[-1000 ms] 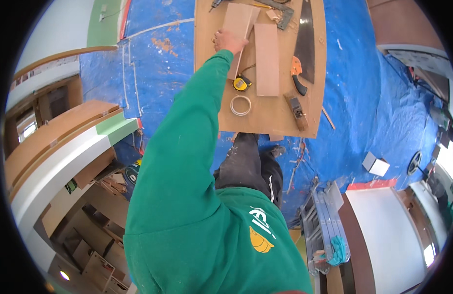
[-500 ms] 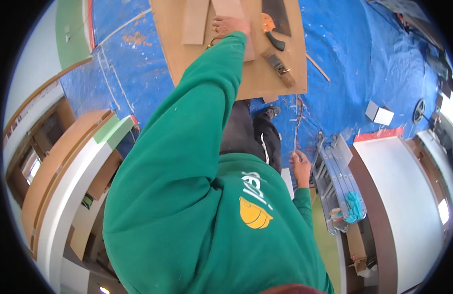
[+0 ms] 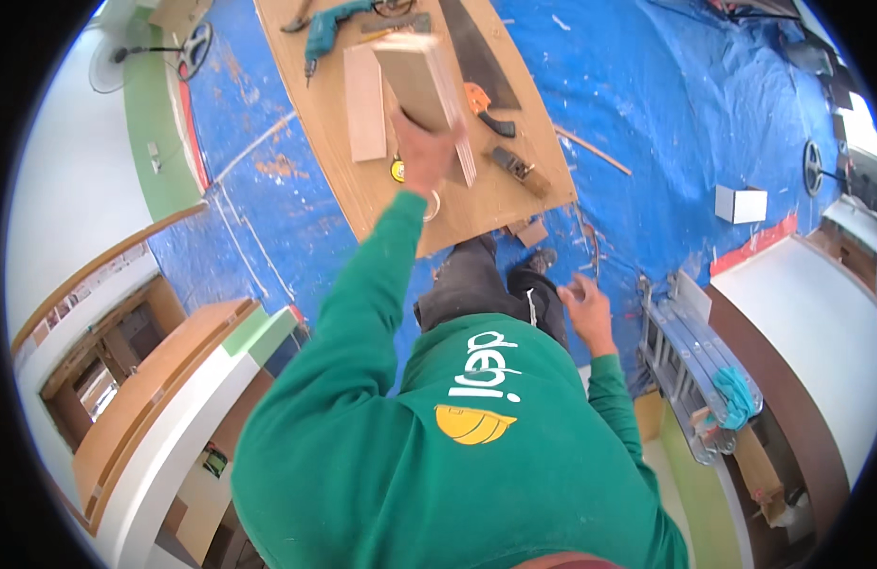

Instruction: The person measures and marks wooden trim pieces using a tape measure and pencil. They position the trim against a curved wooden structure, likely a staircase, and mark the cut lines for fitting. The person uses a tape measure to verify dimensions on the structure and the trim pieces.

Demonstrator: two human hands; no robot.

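My left hand (image 3: pixel 424 152) is closed around the near part of a wooden board (image 3: pixel 415 83), which is tilted up from the worktable (image 3: pixel 381 204). Motion smears the fingers, and the board's edge looks layered. Flat on the table to its left lies a second, pale board (image 3: pixel 364 109). Close to my left wrist is a small round yellow-and-black item (image 3: pixel 397 170). My right hand (image 3: pixel 587 311) hangs in the air beside my right leg, fingers loosely bent and apart, with nothing visible in it.
Right of the boards lie a handsaw (image 3: pixel 478 66) with an orange-and-black handle and a hand plane (image 3: pixel 521 171). A teal power drill (image 3: pixel 332 30) rests at the far end. Blue sheeting (image 3: pixel 637 104) covers the floor. A folded ladder (image 3: pixel 694 356) and white box (image 3: pixel 740 203) are on the right.
The board under my left hand has gone from lying flat to tilted up. My right hand's fingers have opened from a pinch. The view has shifted, bringing the drill into sight.
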